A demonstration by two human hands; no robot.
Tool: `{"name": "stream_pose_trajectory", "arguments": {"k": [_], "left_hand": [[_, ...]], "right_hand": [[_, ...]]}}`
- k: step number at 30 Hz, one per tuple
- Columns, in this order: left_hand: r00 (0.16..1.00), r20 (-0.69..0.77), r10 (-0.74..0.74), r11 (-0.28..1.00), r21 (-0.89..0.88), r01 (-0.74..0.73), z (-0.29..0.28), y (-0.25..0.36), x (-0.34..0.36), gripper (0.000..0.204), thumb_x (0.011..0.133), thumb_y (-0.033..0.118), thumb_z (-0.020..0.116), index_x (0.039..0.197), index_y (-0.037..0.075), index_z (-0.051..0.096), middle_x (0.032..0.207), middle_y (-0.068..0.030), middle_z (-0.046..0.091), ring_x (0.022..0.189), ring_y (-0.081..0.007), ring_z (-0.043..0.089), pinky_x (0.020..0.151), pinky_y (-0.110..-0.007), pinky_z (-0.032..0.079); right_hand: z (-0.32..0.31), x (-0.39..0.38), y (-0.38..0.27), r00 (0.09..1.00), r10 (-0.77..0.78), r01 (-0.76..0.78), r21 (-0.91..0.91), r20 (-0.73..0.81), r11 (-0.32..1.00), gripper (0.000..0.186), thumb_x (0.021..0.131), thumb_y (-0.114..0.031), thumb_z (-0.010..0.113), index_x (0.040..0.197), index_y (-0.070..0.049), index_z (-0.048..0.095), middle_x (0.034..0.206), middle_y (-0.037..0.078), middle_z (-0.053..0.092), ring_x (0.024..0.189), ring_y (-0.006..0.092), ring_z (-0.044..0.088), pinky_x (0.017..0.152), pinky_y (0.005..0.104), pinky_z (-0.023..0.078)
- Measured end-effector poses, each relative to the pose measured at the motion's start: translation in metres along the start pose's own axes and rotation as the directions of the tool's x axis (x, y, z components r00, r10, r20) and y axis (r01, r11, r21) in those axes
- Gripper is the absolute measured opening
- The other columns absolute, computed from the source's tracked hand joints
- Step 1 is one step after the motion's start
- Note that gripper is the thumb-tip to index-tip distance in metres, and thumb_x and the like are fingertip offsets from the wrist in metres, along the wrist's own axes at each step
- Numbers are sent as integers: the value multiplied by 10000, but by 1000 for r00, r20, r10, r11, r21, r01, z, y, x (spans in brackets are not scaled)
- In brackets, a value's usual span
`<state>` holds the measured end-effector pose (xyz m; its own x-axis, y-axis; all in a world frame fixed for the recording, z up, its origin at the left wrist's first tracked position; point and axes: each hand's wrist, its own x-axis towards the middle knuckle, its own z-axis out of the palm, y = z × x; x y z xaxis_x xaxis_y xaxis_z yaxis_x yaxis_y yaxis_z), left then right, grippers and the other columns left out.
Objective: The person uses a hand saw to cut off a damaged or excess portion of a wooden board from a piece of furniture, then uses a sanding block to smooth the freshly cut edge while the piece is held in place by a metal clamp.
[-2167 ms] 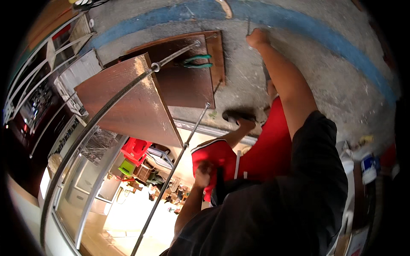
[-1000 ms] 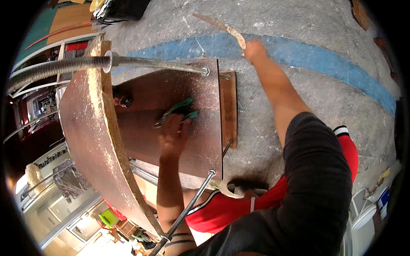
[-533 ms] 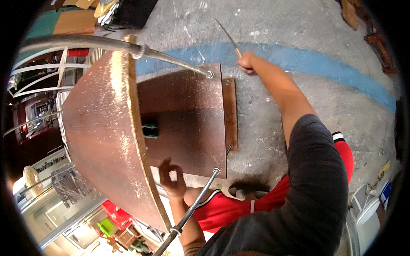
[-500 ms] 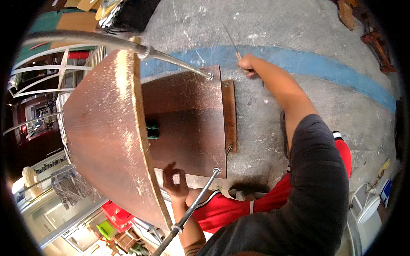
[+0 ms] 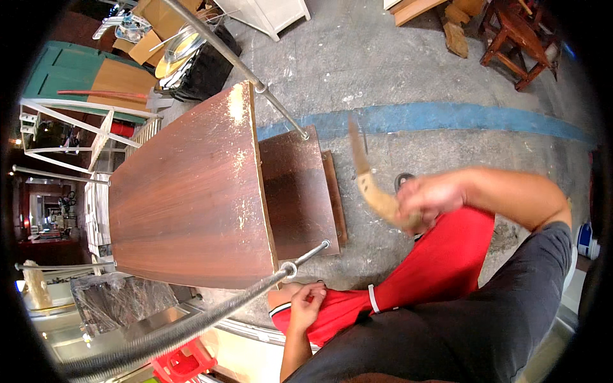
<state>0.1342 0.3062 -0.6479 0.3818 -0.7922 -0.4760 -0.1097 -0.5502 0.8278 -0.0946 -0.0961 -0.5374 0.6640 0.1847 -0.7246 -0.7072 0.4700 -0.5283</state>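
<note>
Floor free beyond blade; threaded rod between left hand and upper board.

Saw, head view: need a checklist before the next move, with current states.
1. Saw gripped: ok, right hand closed around the handle's rear part.
2. Blade away from left hand: ok, it points the other way; that hand is at the red shorts.
3. Blade apart from the boards: ok, floor shows between them.
4. Top board clean: not ok, pale specks near its right edge.
5. Teeth sound: cannot tell, blade blurred.
6. Near rod tight in the board: cannot tell.
</note>
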Motion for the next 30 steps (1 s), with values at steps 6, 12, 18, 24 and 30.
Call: {"name": "stream_pose_trajectory", "arguments": {"k": [6, 12, 18, 24, 30], "left_hand": [[852, 370, 370, 793, -603, -82, 63, 76, -3, 460, 970, 152, 663, 1369, -21, 513, 1240, -113, 654, 1106, -177, 615, 976, -331, 487], [885, 414, 211, 893, -450, -3, 78, 85, 9, 301, 962, 91, 609, 1239, -10, 550, 1092, -82, 668, 1002, -180, 646, 896, -331, 521], [908, 412, 79, 957, -287, 47, -4, 42, -15, 227, 910, -38, 528, 1128, 11, 562, 909, -24, 614, 809, -135, 584, 726, -281, 493], [956, 260, -138, 989, 87, 119, -98, -1, -121, 157, 882, 40, 641, 1037, 18, 648, 802, -10, 628, 721, -100, 564, 642, -274, 460], [969, -99, -224, 919, -352, 176, -159, -24, -220, 434, 883, 75, 670, 1276, -62, 550, 696, 2, 528, 507, -75, 432, 446, -227, 336]], "right_hand": [[108, -9, 79, 942, -191, 126, 237, 276, 963, 290, 1032, -258, 573, 1246, -67, 536, 1104, 48, 685, 943, 133, 642, 772, 287, 511], [139, 53, 137, 961, -121, 124, 5, 248, 992, 445, 1035, -346, 578, 1358, -47, 516, 1207, 93, 668, 1115, 198, 631, 879, 364, 522], [139, 34, 100, 990, -103, 131, -879, 94, 458, 440, 971, -400, 618, 1169, -9, 650, 1053, 230, 708, 1008, 374, 677, 876, 462, 519], [132, -11, 33, 862, -501, 169, -892, -72, 418, 309, 967, -271, 619, 1097, 7, 652, 877, 197, 708, 835, 353, 684, 762, 446, 519], [123, 9, 11, 734, -593, -130, -925, -331, 356, 310, 969, -275, 594, 1093, 1, 659, 864, 222, 712, 892, 426, 684, 812, 532, 526]]}}
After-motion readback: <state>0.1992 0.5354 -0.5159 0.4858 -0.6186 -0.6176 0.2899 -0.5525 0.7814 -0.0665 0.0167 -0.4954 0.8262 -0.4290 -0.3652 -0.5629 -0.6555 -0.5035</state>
